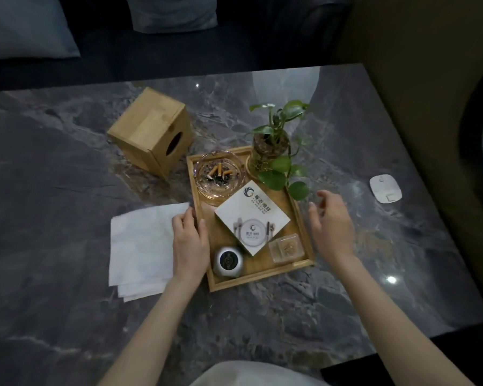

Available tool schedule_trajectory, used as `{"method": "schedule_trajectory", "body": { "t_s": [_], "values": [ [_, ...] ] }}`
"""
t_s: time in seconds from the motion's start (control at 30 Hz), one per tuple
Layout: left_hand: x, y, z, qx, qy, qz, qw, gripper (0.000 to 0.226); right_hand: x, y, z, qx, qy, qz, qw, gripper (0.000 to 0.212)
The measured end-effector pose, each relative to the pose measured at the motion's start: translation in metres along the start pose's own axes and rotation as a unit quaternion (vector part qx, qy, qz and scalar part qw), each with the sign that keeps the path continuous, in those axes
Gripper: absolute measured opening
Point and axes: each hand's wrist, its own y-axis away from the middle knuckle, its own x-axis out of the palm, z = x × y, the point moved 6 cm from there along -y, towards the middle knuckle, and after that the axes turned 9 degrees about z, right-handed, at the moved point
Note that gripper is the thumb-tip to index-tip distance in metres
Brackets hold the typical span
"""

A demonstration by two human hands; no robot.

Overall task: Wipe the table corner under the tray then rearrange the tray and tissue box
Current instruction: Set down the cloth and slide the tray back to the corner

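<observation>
A wooden tray (262, 280) sits on the grey marble table (67, 190), right of the middle. My left hand (190, 240) is at its left rim, with the thumb over the rim and the fingers outside. My right hand (332, 224) hovers just off the right rim, fingers spread, holding nothing. A wooden tissue box (151, 132) lies on its side behind and to the left of the tray, its round hole facing right. A folded white cloth (140, 246) lies flat left of the tray, partly under my left hand.
The tray carries a glass ashtray (218, 174) with cigarette butts, a potted plant (271, 146), a white card (253, 215), a round grey device (228, 261) and a clear toothpick box (286, 247). A white gadget (385, 189) lies near the table's right edge. Sofa cushions sit behind the table.
</observation>
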Motion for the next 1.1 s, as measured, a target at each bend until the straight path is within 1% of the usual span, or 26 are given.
{"method": "schedule_trajectory", "body": {
  "t_s": [0.07, 0.17, 0.3, 0.43, 0.5, 0.6, 0.77, 0.87, 1.0, 1.1],
  "values": [
    [0.004, -0.006, 0.001, -0.026, -0.026, 0.021, 0.999, 0.038, 0.019, -0.008, -0.002, 0.012, 0.039, 0.048, 0.998, 0.034],
    [0.004, -0.015, 0.001, -0.050, -0.104, 0.036, 0.993, 0.034, 0.039, -0.014, -0.001, 0.002, 0.083, 0.093, 0.992, 0.030],
    [0.004, -0.021, -0.004, -0.061, -0.235, 0.052, 0.969, 0.036, 0.049, -0.020, -0.003, -0.021, 0.123, 0.082, 0.989, 0.030],
    [0.014, -0.021, -0.002, -0.056, -0.284, 0.069, 0.955, 0.046, 0.052, -0.023, 0.000, -0.049, 0.135, 0.049, 0.988, 0.022],
    [0.016, -0.022, -0.001, -0.057, -0.296, 0.062, 0.952, 0.045, 0.053, -0.024, 0.002, -0.059, 0.156, 0.023, 0.986, 0.020],
    [0.016, -0.023, -0.001, -0.061, -0.292, 0.052, 0.953, 0.040, 0.055, -0.027, 0.002, -0.078, 0.165, 0.012, 0.983, 0.019],
    [0.016, -0.022, -0.003, -0.068, -0.283, 0.045, 0.956, 0.033, 0.056, -0.030, 0.002, -0.107, 0.179, 0.030, 0.978, 0.020],
    [0.018, -0.015, -0.012, -0.072, -0.270, 0.044, 0.959, 0.032, 0.050, -0.033, -0.001, -0.127, 0.178, 0.023, 0.976, 0.019],
    [0.021, -0.007, -0.030, -0.054, -0.263, 0.032, 0.963, 0.030, 0.038, -0.040, -0.013, -0.133, 0.178, 0.024, 0.975, 0.029],
    [0.027, -0.006, -0.053, -0.031, -0.252, 0.016, 0.967, 0.027, 0.023, -0.048, -0.027, -0.124, 0.187, 0.023, 0.974, 0.033]
  ]
}}
